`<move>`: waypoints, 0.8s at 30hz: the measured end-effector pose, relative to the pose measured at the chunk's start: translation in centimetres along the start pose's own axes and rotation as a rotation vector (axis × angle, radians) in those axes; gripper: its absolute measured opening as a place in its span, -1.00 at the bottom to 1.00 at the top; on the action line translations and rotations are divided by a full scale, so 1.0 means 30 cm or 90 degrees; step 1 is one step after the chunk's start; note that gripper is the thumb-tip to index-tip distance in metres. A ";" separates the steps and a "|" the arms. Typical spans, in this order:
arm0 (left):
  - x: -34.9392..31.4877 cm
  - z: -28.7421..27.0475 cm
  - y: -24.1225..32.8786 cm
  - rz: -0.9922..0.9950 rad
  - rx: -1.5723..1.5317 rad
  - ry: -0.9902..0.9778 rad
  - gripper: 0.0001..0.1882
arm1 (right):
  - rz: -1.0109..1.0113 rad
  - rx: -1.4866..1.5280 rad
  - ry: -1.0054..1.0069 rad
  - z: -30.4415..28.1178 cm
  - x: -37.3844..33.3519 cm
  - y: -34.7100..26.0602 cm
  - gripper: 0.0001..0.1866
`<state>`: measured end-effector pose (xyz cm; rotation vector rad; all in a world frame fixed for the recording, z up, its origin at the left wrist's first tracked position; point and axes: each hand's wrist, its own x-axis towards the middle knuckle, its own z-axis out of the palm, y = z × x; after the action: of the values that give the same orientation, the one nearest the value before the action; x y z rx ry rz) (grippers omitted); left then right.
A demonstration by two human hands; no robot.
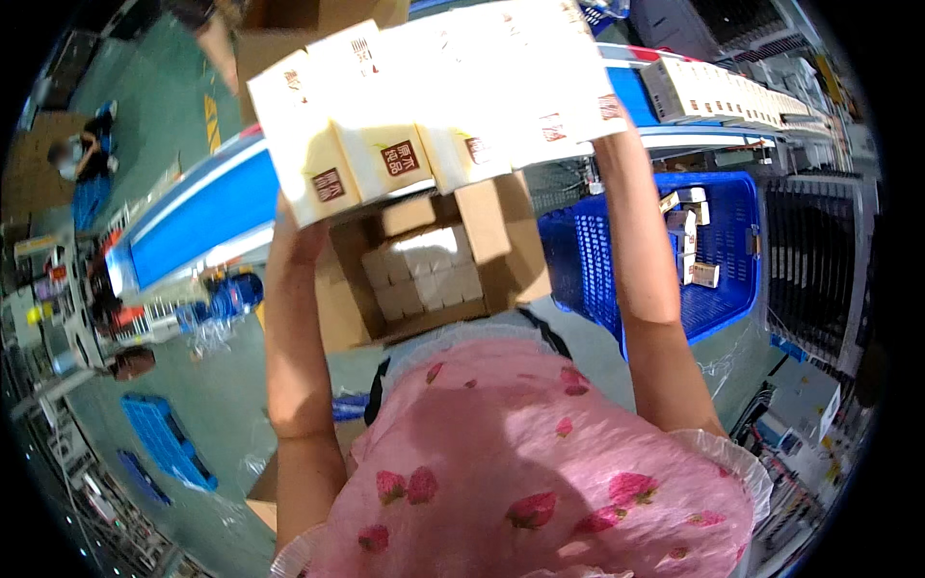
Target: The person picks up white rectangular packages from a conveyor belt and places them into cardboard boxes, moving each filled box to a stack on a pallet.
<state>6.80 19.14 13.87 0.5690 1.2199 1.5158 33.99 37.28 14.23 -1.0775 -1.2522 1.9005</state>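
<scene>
Between my two raised arms I hold a block of several white product boxes [400,159], pressed side by side, with dark red square marks on their fronts. My left hand [302,239] grips the block's left end, its fingers mostly hidden by the boxes. At the right end my right hand [613,140] clasps the other side, largely covered too. Strong light washes out the upper faces. Below the block stands an open cardboard carton [515,236] with its flaps spread, and several white boxes [424,275] are packed inside it.
A blue conveyor belt [202,217] runs across behind the block, carrying a row of white boxes [723,94] on the right. Right of the carton sits a blue plastic basket [713,313] with loose boxes. Far left is another person [90,159]; a blue slatted piece [166,443] lies on the floor.
</scene>
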 end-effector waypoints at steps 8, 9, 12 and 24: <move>-0.442 -0.234 -0.094 -0.340 0.031 0.076 -0.49 | 0.207 -0.001 -0.026 0.248 -0.409 0.267 -0.34; -0.449 -0.257 -0.155 -0.403 0.062 0.064 -0.47 | 0.257 0.049 -0.010 0.244 -0.421 0.361 -0.34; -0.348 -0.332 -0.365 -0.317 0.592 -0.130 -0.56 | 0.129 -0.300 -0.148 0.120 -0.366 0.659 -0.59; 0.027 -0.244 -0.539 -0.664 0.795 -0.252 -0.58 | 0.162 -0.771 -0.236 0.167 -0.117 0.810 -0.71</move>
<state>7.29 15.68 -3.54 0.7582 1.6449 -0.3340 29.95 23.39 -6.24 -1.5005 -2.7478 1.4405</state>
